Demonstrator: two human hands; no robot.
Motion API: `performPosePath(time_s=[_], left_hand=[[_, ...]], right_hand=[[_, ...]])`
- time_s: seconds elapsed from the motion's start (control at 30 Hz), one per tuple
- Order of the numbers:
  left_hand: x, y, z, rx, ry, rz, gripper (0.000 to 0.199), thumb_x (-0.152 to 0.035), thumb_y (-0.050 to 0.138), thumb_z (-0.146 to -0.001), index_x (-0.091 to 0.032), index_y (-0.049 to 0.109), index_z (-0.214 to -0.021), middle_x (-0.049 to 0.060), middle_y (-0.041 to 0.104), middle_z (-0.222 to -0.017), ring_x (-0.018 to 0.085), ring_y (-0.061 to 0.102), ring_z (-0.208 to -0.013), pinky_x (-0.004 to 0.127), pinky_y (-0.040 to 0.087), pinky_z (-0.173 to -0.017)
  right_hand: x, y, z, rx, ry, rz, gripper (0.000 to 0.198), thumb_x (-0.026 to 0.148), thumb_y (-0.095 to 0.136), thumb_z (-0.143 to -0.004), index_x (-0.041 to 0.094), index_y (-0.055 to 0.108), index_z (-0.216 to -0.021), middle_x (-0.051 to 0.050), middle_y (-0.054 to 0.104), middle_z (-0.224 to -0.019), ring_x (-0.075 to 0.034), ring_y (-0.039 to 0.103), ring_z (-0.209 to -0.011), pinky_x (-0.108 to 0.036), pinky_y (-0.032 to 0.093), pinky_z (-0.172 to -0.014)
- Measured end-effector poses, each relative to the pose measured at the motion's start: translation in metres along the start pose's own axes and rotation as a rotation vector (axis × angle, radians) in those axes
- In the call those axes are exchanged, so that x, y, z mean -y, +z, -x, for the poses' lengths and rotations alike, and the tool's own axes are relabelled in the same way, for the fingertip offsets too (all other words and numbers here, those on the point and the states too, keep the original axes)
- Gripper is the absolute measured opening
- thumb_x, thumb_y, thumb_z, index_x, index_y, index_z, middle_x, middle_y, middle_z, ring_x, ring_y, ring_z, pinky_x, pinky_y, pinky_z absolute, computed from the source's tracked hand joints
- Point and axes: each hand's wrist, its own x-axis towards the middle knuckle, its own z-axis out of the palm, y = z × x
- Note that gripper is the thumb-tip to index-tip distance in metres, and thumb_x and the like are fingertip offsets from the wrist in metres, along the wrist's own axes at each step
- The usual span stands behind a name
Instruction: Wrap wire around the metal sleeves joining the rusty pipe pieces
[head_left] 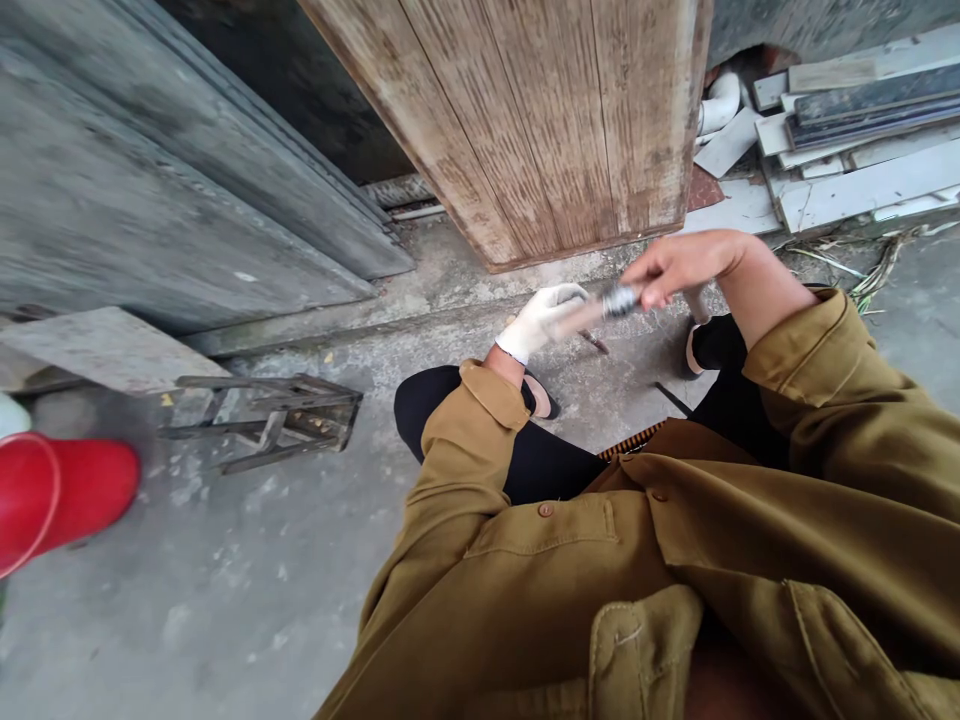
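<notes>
My left hand [536, 322], in a white glove, is closed around the pale brown, motion-smeared end of a stick-like tool [581, 318]. A grey, silvery band [621, 300] wraps the tool near its other end. There my bare right hand [686, 268] is closed on it, fingers curled over the top. Blur hides the tool's exact kind. Just below the left glove, a thin dark brown stick [595, 343] shows against the ground; I cannot tell whether the glove touches it. Beyond both hands stands a worn wooden panel [555, 130] with vertical grooves.
Left of me, a small wooden stool [277, 415] lies near a red bucket [82, 490]. Grey boards [187, 190] lean at the upper left. Stacked planks and tiles [862, 140] lie at the right, beside a white pipe elbow [720, 103]. A low concrete ledge [442, 260] runs ahead.
</notes>
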Motion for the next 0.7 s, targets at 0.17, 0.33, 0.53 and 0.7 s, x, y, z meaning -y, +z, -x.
performPosePath(time_s=[0.17, 0.33, 0.53, 0.7], left_hand=[[-0.003, 0.005, 0.004, 0.070, 0.008, 0.157, 0.043, -0.056, 0.077, -0.087, -0.014, 0.068, -0.083, 0.001, 0.059, -0.065, 0.009, 0.048, -0.054, 0.024, 0.042, -0.055], [-0.004, 0.005, 0.004, 0.215, -0.048, 0.070, 0.033, -0.046, 0.073, -0.089, -0.012, 0.072, -0.086, 0.004, 0.066, -0.074, 0.007, 0.045, -0.054, 0.022, 0.039, -0.053], [0.002, 0.002, 0.002, 0.204, -0.016, -0.143, 0.021, -0.033, 0.069, -0.084, -0.013, 0.071, -0.083, 0.004, 0.070, -0.080, 0.013, 0.059, -0.071, 0.025, 0.048, -0.069], [0.008, -0.002, 0.000, 0.106, -0.004, -0.088, 0.024, -0.037, 0.074, -0.081, -0.013, 0.069, -0.083, 0.003, 0.067, -0.076, 0.013, 0.056, -0.068, 0.025, 0.046, -0.066]], right_hand=[[-0.013, -0.012, -0.009, -0.640, -0.150, -0.102, 0.032, 0.045, 0.068, -0.097, 0.015, 0.067, -0.088, -0.006, 0.065, -0.079, -0.013, 0.057, -0.069, -0.028, 0.048, -0.066], [-0.023, 0.001, -0.040, -0.629, 0.222, 0.563, 0.022, 0.032, 0.071, -0.094, 0.014, 0.076, -0.104, -0.013, 0.073, -0.093, -0.027, 0.068, -0.099, -0.036, 0.051, -0.087], [-0.023, 0.019, -0.042, 0.179, 0.401, 0.659, 0.010, 0.021, 0.071, -0.091, 0.014, 0.077, -0.090, -0.005, 0.068, -0.076, -0.018, 0.064, -0.076, -0.033, 0.049, -0.077], [-0.012, 0.019, -0.029, 0.470, 0.193, 0.379, 0.032, 0.044, 0.080, -0.088, 0.013, 0.073, -0.089, 0.000, 0.063, -0.071, -0.013, 0.059, -0.068, -0.027, 0.047, -0.071]])
